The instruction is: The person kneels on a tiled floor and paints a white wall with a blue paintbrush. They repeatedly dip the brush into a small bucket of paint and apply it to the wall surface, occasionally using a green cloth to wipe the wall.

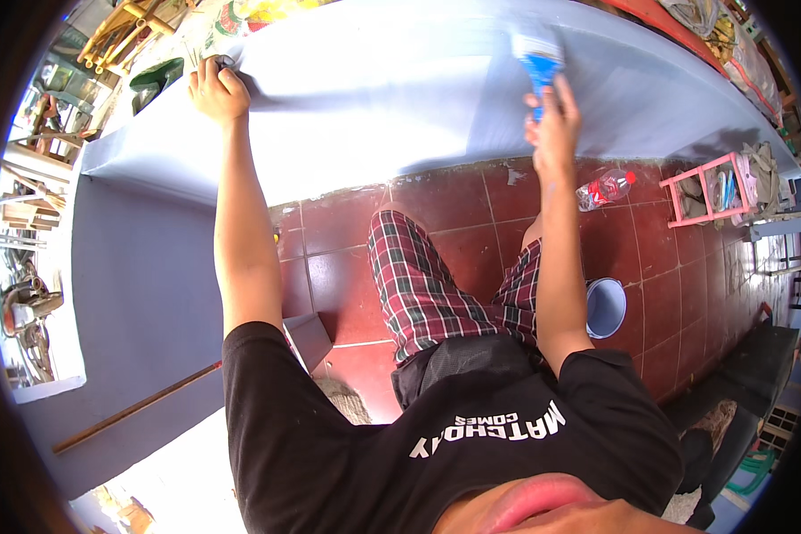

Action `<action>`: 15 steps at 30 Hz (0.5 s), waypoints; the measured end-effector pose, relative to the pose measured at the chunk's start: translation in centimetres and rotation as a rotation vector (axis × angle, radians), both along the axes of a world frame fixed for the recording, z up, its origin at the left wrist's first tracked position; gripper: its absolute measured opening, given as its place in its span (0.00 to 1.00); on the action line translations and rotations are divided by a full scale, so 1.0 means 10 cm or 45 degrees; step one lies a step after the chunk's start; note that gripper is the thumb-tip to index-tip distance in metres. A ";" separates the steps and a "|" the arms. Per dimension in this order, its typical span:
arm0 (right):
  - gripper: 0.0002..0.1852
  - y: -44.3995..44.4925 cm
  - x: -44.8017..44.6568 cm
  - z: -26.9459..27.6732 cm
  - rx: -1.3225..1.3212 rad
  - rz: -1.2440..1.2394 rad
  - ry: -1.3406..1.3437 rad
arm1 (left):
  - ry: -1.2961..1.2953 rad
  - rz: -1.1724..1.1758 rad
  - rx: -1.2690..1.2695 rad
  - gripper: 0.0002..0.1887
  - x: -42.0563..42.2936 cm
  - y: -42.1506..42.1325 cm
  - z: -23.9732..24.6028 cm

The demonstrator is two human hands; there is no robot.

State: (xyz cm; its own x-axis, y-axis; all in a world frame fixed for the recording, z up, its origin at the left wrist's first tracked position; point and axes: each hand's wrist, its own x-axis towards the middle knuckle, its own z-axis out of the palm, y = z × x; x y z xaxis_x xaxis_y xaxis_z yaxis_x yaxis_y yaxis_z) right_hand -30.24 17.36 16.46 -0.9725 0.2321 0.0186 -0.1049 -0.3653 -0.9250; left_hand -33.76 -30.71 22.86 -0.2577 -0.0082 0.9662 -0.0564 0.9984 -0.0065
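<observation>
My right hand grips the blue handle of a paintbrush. The pale bristles are up against a low wall coated light blue, and brush and bristles look blurred. At the wall's top edge on the left, my left hand has its fingers curled. Something small and dark shows beside its thumb; whether the hand holds it or just rests there is unclear. Glare washes out the wall's middle. On the floor to the right of my body stands a bucket with a pale blue inside.
Red floor tiles run along the wall's foot. A clear plastic bottle with a red cap lies near it. Farther right is a pink rack holding items. Bamboo pieces lie beyond the wall, and a motorcycle stands at far left.
</observation>
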 end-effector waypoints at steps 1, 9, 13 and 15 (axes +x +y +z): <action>0.25 0.12 -0.03 -0.01 0.020 -0.114 0.007 | 0.011 0.017 -0.013 0.17 0.01 -0.02 -0.01; 0.31 -0.51 0.04 -0.12 0.053 -0.164 -0.035 | 0.195 0.057 -0.069 0.17 -0.03 -0.07 -0.05; 0.33 -1.49 0.34 -0.30 0.407 -0.042 0.167 | 0.226 0.024 -0.085 0.15 -0.05 -0.04 -0.03; 0.32 -1.67 0.55 -0.21 0.409 0.071 0.256 | 0.229 0.041 -0.086 0.15 -0.03 -0.08 -0.04</action>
